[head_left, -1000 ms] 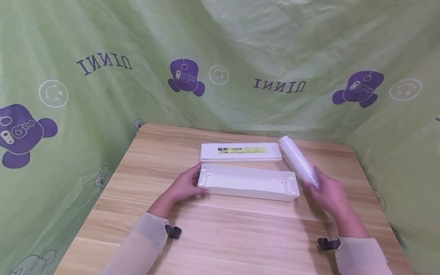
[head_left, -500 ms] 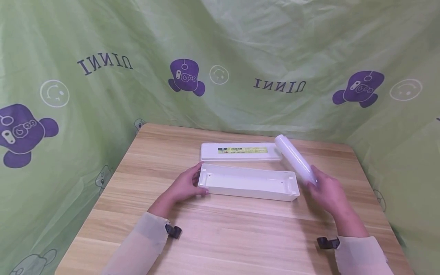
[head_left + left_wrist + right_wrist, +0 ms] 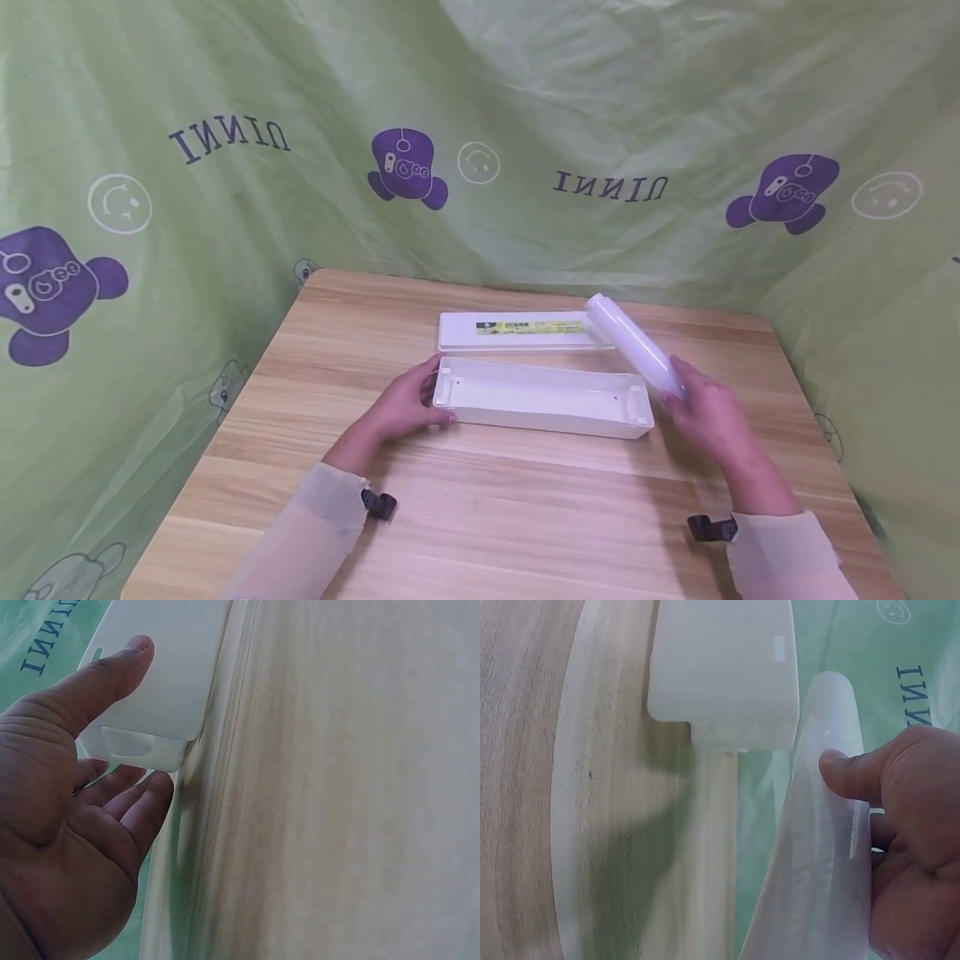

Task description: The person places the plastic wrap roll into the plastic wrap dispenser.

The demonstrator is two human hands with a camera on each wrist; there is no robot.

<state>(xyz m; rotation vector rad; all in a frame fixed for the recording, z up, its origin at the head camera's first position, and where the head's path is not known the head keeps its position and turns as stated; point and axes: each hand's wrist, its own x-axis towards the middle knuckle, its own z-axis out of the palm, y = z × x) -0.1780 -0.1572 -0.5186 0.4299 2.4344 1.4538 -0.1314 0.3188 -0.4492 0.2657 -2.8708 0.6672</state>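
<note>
My left hand [image 3: 403, 404] grips the left end of a long white plastic box [image 3: 540, 422], which stands open-topped on the table. In the left wrist view the thumb presses along the box's side [image 3: 176, 675], and the fingers reach around its end. My right hand [image 3: 712, 421] holds a shiny white roll of cling film [image 3: 632, 340] by its near end, thumb on one side and fingers behind. The roll slants up and to the left, its far end overlapping the white lid [image 3: 457, 335] in the head view. Up close, the roll [image 3: 817, 832] is beside the box's right end.
The lid, bearing a yellow-green label [image 3: 528, 328], lies flat behind the box. Around them is the wood-grain table [image 3: 480, 525]. A green printed curtain [image 3: 525, 250] hangs right behind the table and down both sides.
The roll has shifted left with my right hand, its far end swinging from beside the lid to over the lid's right corner. My left hand and the box have stayed put.
</note>
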